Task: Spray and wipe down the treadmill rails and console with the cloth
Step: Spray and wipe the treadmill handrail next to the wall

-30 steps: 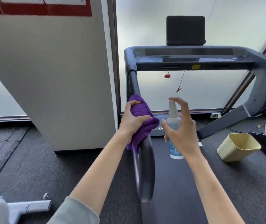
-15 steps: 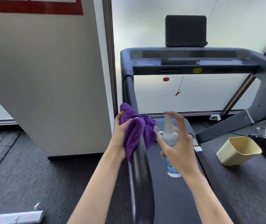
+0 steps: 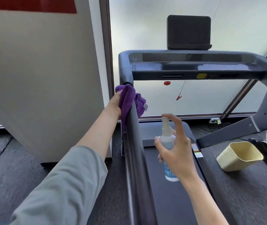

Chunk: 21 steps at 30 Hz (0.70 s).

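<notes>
The left hand (image 3: pixel 115 102) is up at the top of the left rail (image 3: pixel 133 143), fingers wrapped round a purple cloth (image 3: pixel 128 101) and pressing it against the bar — right where the rail meets the dark corner of the console (image 3: pixel 194 62). The cloth bunches over the rail, a fold and a small white tag hanging off its inner side. A grey sleeve (image 3: pixel 67 184) covers that forearm.

The right hand (image 3: pixel 178 153) grips a small spray bottle (image 3: pixel 167 143) upright above the treadmill belt (image 3: pixel 170 200), just beside the rail but apart from it. The forefinger arches over the white nozzle; whether it touches the top I cannot tell.

On the console's far edge stands a black tablet-like screen (image 3: pixel 188 32). A yellow button (image 3: pixel 201 76) sits on the console's front face, with a red clip (image 3: pixel 179 97) dangling on a cord below — against the frosted window (image 3: pixel 162 21). A cream bin (image 3: pixel 238 157) lies tipped on the floor to the right, and a white panel (image 3: pixel 40 78) leans at the left.
</notes>
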{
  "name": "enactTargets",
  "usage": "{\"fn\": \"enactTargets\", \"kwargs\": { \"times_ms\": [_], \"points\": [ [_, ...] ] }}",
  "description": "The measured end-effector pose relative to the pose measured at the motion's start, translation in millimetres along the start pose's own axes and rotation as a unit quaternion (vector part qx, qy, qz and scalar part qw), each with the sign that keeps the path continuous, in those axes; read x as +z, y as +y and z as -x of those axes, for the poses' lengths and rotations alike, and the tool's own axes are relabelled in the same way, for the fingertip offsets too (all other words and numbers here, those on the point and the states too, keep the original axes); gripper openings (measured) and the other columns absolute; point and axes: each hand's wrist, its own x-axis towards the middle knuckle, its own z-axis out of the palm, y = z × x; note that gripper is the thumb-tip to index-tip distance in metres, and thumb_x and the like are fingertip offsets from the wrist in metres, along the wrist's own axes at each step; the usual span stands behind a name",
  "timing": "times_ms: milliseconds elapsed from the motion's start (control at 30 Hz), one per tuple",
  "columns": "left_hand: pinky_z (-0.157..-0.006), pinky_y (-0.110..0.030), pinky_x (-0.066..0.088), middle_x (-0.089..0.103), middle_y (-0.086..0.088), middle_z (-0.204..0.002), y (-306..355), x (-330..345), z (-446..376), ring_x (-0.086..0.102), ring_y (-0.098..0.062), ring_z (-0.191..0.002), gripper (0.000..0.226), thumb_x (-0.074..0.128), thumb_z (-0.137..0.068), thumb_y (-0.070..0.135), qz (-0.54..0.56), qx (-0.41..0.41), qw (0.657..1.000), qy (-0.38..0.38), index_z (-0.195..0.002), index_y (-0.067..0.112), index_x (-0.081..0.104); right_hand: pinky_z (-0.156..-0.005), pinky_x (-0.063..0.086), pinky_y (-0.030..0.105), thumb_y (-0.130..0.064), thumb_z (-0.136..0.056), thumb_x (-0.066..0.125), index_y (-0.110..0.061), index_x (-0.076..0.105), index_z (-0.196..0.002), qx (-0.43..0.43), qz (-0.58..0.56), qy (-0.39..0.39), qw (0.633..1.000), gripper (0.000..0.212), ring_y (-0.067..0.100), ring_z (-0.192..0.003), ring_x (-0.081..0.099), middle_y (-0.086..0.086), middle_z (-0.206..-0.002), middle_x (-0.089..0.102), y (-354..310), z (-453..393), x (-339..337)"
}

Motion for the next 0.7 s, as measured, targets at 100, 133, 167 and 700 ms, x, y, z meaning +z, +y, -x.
{"fn": "enactTargets", "kwargs": {
  "times_ms": [100, 133, 167, 700],
  "points": [
    [-0.051, -0.034, 0.058, 0.07, -0.013, -0.067, -3, -3, -3, 0.067, -0.025, -0.053, 0.035, 0.065, -0.089, 0.033, 0.028, -0.001, 0.999, -0.025, -0.073, 0.002, 0.07, -0.041, 0.052, 0.044, 0.0, -0.086, 0.065, -0.057, 0.044, -0.117, -0.003, 0.0, -0.006, 1.0, 0.068, 0.035, -0.044, 0.052, 0.022, -0.065, 0.055, -8, 3, 0],
    [-0.054, -0.032, 0.058, 0.071, -0.013, -0.071, -6, -5, -2, 0.069, -0.024, -0.057, 0.036, 0.065, -0.089, 0.035, 0.012, 0.014, 0.999, -0.038, -0.074, 0.003, 0.073, -0.041, 0.053, 0.042, 0.0, -0.086, 0.065, -0.058, 0.043, -0.117, -0.006, 0.001, -0.006, 1.0, 0.069, 0.034, -0.044, 0.052, 0.02, -0.065, 0.055, -11, 5, 0],
    [-0.056, -0.03, 0.058, 0.073, -0.012, -0.073, -10, -8, 3, 0.07, -0.023, -0.059, 0.038, 0.065, -0.089, 0.036, -0.002, 0.026, 0.998, -0.05, -0.071, 0.004, 0.076, -0.041, 0.053, 0.041, 0.0, -0.086, 0.065, -0.058, 0.043, -0.118, -0.008, 0.003, -0.005, 1.0, 0.07, 0.033, -0.044, 0.053, 0.019, -0.065, 0.056, -12, 7, 0],
    [-0.061, -0.03, 0.057, 0.067, -0.01, -0.102, -89, -32, 101, 0.07, -0.019, -0.069, 0.075, 0.082, -0.072, 0.029, -0.009, 0.06, 0.998, -0.004, -0.132, 0.027, 0.038, -0.04, 0.049, 0.025, 0.004, -0.086, 0.068, -0.047, 0.045, -0.12, -0.026, -0.019, 0.029, 0.999, 0.066, 0.02, -0.038, 0.057, 0.009, -0.063, 0.057, -31, 35, -1]
  ]
}}
